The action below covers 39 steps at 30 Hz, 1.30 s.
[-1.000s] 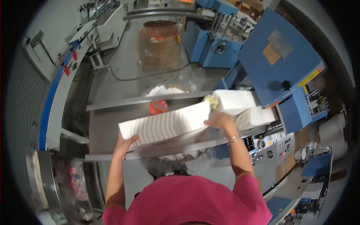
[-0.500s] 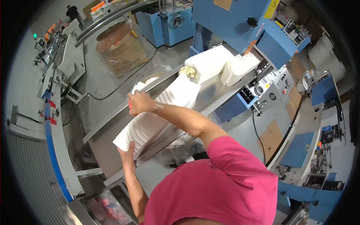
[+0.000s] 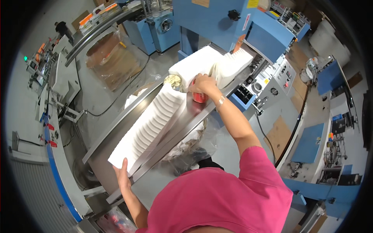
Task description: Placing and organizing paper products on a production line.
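A long row of folded white sheets point(image 3: 149, 126), like napkins or tissues, lies slanting along the metal trough point(image 3: 107, 163). My left hand point(image 3: 122, 173) grips its near left end, thumb on top and fingers around the end face. My right hand point(image 3: 203, 84) is closed around a red, rounded object point(image 3: 200, 98) whose kind I cannot make out. It is just beyond the row's far end, beside another white stack point(image 3: 196, 64). Further right, a smaller stack of white sheets point(image 3: 235, 64) leans at the blue machine. A crumpled pale-yellow bundle point(image 3: 173, 80) sits between the row and the far stack.
The blue machine point(image 3: 210, 23) stands at the trough's far end. A plastic-lined cardboard box point(image 3: 112, 62) is on the floor beyond it. Plastic bags with white scraps point(image 3: 186, 143) lie below the near rail. A cable point(image 3: 128, 87) crosses the floor. Another person point(image 3: 63, 31) is far left.
My right hand has moved right along the trough with the red object, from beside the row to past its far end. My left hand stays at the near end. The view has shifted.
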Motion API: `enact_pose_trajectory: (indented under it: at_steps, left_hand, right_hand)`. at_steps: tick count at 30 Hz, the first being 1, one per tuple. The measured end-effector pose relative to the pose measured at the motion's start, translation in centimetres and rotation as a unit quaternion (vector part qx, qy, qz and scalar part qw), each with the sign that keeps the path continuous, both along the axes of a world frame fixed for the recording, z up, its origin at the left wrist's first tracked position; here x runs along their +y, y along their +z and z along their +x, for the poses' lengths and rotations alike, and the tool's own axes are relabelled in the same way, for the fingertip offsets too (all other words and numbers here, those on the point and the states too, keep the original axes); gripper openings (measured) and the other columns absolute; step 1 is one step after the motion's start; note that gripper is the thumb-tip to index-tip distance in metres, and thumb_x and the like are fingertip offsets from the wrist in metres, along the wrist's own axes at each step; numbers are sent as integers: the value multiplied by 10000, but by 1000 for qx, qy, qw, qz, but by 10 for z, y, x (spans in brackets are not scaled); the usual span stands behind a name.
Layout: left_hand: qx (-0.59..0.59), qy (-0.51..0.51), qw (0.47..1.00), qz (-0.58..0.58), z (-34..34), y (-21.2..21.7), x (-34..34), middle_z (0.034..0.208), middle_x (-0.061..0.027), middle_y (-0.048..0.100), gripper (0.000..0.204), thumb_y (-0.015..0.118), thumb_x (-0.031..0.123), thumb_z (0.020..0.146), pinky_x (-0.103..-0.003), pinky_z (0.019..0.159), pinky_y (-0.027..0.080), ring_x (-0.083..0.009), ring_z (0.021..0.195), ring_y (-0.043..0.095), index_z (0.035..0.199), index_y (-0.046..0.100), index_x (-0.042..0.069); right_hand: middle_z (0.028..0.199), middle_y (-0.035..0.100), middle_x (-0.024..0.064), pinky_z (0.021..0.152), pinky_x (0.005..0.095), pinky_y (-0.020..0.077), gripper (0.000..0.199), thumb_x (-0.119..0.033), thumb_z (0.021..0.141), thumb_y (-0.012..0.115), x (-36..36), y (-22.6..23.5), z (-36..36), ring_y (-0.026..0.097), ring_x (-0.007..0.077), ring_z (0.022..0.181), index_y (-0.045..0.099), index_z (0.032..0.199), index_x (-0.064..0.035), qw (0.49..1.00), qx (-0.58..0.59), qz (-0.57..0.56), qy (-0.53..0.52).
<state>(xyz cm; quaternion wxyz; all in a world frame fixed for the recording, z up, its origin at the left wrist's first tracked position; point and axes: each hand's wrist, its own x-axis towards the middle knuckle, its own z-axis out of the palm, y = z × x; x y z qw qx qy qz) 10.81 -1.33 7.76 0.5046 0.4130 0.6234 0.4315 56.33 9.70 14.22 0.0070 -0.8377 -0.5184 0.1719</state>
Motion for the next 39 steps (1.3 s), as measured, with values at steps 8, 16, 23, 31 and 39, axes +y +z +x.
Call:
enact_pose_trajectory:
  at_steps: [8, 16, 23, 31, 39]
  left_hand:
    - [6, 2, 1000, 0, -7, -10, 0, 1431, -133, 323, 813, 694, 207, 827, -338, 1087, 229, -236, 1305, 325, 1435, 199, -6]
    - [12, 5, 1000, -15, -6, -5, -3, 1418, -138, 335, 814, 686, 240, 835, -347, 1087, 224, -246, 1296, 330, 1430, 192, -16]
    - [-58, 9, 998, -27, -24, -21, 0, 1432, -142, 319, 782, 647, 268, 863, -337, 1101, 206, -246, 1329, 297, 1421, 191, -34]
    - [-64, 5, 994, -84, -36, -22, 4, 1434, -166, 328, 902, 706, 356, 805, -364, 1112, 178, -265, 1353, 264, 1426, 173, -25]
    - [-19, -64, 992, -108, -115, 1, 2, 1492, -177, 219, 1035, 694, 489, 765, -416, 1123, 100, -275, 1398, 157, 1459, 102, 2]
  right_hand:
    - [1202, 524, 274, 897, 395, 467, 896, -530, 595, 736, 15, -73, 44, 554, 379, 1094, 445, 1240, 20, 976, -4, 100, -195]
    - [1173, 510, 235, 928, 428, 426, 747, -468, 654, 726, -3, -89, 44, 501, 382, 1121, 461, 1199, -31, 969, -156, 162, -106]
    - [849, 637, 190, 721, 437, 475, 252, -257, 789, 649, -8, -44, -14, 608, 366, 808, 612, 862, -18, 888, 114, 419, 152]
    - [874, 632, 298, 758, 404, 496, 872, -689, 778, 517, 36, -65, -55, 645, 369, 859, 567, 1042, 140, 962, 161, 61, 212]
    - [860, 608, 122, 605, 239, 526, 852, -627, 763, 624, -25, -36, -125, 602, 147, 733, 504, 1155, 121, 887, 417, -27, 196]
